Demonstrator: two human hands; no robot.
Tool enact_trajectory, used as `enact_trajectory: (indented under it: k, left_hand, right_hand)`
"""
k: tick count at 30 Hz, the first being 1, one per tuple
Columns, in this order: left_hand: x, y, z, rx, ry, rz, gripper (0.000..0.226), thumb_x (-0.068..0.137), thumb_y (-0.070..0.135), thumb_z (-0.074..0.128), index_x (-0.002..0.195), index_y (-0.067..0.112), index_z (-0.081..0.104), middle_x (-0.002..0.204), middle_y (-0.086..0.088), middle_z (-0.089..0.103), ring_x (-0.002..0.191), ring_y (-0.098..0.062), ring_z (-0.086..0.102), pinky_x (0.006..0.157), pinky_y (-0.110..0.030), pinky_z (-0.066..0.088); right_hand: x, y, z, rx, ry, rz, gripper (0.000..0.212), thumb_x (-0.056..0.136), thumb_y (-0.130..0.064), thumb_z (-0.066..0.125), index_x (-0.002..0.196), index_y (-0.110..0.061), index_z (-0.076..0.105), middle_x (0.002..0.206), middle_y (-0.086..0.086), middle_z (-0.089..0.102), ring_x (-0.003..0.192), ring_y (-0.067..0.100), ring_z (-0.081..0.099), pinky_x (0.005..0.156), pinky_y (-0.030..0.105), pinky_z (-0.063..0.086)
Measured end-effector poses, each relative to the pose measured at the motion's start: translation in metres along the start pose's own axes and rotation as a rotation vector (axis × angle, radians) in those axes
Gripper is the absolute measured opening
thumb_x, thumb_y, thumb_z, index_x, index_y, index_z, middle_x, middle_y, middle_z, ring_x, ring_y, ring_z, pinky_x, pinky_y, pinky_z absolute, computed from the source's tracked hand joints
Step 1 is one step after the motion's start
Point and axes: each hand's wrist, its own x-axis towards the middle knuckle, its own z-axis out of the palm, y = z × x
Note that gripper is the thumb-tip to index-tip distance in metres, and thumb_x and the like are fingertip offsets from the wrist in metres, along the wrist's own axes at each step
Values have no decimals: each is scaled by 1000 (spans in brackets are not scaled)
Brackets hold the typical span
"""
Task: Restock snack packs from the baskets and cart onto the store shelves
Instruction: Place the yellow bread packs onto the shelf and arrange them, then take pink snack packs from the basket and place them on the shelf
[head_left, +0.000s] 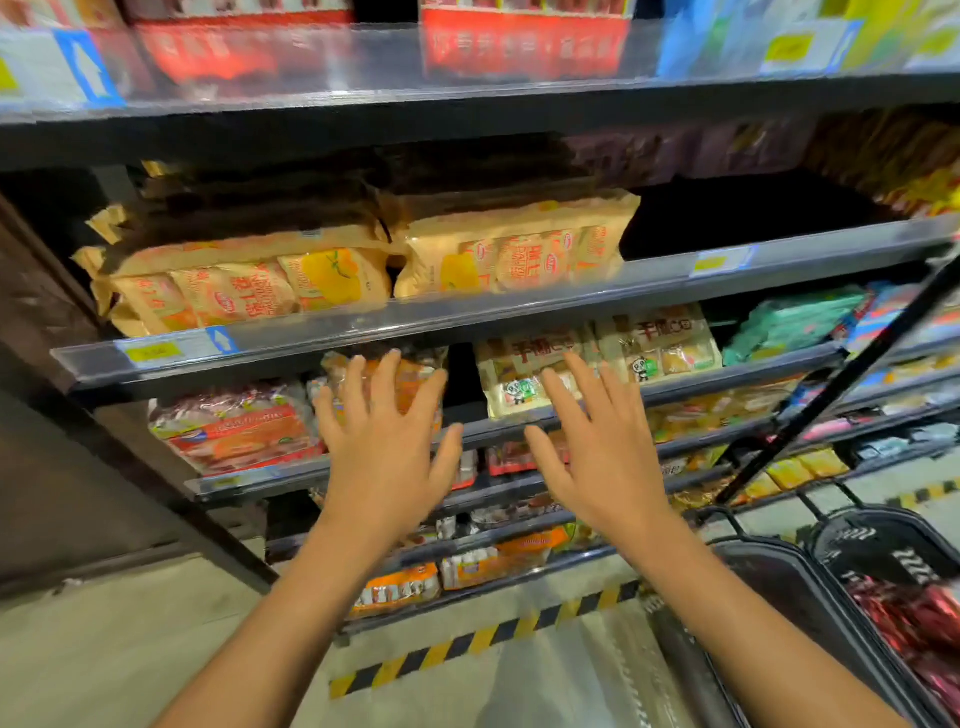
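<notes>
Both our left hand (384, 457) and right hand (597, 447) are spread wide, holding nothing. The snack packs (914, 618) wait in the basket (779, 577) right of them. Reaching back carelessly, we could knock the orange pack (410, 384) ahead off its shelf (675, 395).

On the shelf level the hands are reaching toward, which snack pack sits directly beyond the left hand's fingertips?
The orange pack, just past the left hand. The red-and-white pack lies further left, and the cream panda packs sit across a dark gap, beyond the right hand.
</notes>
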Motion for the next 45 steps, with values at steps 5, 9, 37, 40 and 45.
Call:
enact_trajectory:
  k: [5,9,37,40,45]
  left_hand:
    - [-22,68,24,-75,-118,74,55,100,57,35,150,37,42,166,-13,19,154,-41,4,117,-70,8]
    - [-45,127,40,-105,-197,164,57,101,60,36,154,39,36,168,-11,12,155,-40,1,120,-68,5]
    - [-139,402,176,-64,-572,770,56,88,50,56,143,37,53,148,-15,49,140,-48,37,107,-70,30]
    - [-115,423,197,-72,-650,773,55,94,49,55,147,37,49,156,-13,40,147,-46,26,111,-71,22]
    - [-77,464,243,-114,-722,807,59,96,49,53,153,38,40,161,-11,29,151,-44,15,116,-66,14]
  right_hand:
    - [-78,30,-15,27,-62,156,65,102,-55,39,158,-23,41,168,8,29,155,39,19,125,58,14]
    - [-139,62,-23,0,-49,239,62,101,-53,43,149,-14,54,158,18,44,146,50,35,116,66,33]
    - [-399,213,-33,68,-133,1068,65,103,-58,35,146,-15,56,156,18,46,143,45,38,115,58,34]
    - [-390,240,-33,87,-173,1103,69,102,-61,30,149,-16,52,158,17,43,146,43,35,118,57,31]
    - [-371,295,-13,84,-247,1148,67,104,-60,28,152,-18,48,161,19,39,149,45,31,121,57,26]
